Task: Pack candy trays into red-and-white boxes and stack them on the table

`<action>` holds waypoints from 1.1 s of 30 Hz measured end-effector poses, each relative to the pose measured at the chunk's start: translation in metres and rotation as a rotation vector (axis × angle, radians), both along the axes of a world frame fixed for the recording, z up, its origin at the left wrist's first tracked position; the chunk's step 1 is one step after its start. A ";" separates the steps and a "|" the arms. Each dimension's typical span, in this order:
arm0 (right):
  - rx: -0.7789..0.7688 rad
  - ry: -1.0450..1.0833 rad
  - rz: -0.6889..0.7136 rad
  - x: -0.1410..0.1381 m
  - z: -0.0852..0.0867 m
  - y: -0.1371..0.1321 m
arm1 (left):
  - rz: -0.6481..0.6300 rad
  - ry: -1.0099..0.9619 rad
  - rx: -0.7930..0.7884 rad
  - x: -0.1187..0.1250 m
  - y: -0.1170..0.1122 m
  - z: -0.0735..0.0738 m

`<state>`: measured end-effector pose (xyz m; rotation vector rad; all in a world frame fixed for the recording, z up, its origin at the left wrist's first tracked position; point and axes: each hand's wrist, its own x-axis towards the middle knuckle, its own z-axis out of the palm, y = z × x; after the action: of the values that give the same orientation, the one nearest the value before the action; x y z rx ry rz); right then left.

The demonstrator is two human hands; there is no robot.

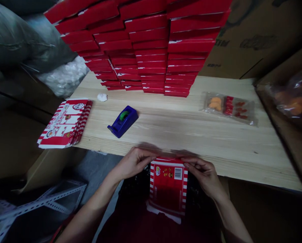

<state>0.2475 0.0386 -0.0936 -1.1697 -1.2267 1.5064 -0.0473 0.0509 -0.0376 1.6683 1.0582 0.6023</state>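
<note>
Between my hands is a red-and-white striped cardboard box (168, 189) with a barcode and food pictures, held at the table's front edge. My left hand (138, 162) pinches its upper left corner. At the upper right corner, my right hand (203, 172) grips it between thumb and fingers. The box's lower end, with a white flap, rests toward my body. A blue tape dispenser (123, 122) with a green core stands beyond my left hand. Off to the left lies a stack of flat printed cartons (65, 124).
A tall wall of stacked red boxes (151, 50) stands at the back of the wooden table (176, 125). A clear packet of small toy pieces (229, 107) lies at right, and a crumpled white scrap (102, 97) at left. Cardboard boxes (242, 44) border the right side.
</note>
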 end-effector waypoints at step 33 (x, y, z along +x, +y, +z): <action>0.253 -0.353 0.012 0.003 0.045 0.011 | 0.827 -0.273 -0.162 -0.121 0.049 0.014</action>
<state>0.2508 0.0491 -0.0483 -1.2900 -1.6097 1.1390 -0.1681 0.0996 -0.0240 0.9222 1.5324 1.1945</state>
